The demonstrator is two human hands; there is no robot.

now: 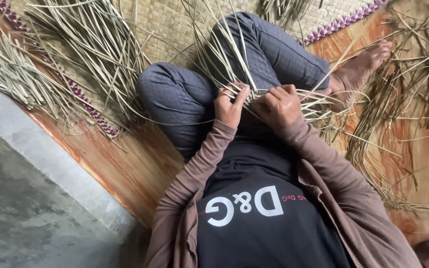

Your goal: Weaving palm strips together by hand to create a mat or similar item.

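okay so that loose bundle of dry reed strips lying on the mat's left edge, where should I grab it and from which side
Probably grip the bundle of reed strips around its middle, coming from above with fingers wrapped across the strips. They lie flat, roughly parallel on the woven mat, fanning apart toward the ends, so the middle looks most gathered. Both hands, left hand and right hand, are now busy with other strips.

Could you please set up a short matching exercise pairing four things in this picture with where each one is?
Things:
1. left hand
2. right hand
3. bare foot
4. woven mat

Places:
A. spread on the floor under the knees
B. top right, on the wooden floor among loose strips
C. gripping the strips, nearer the foot
D. gripping the strips, nearer the concrete ledge

Pairs: 1-D, 2-C, 3-B, 4-A
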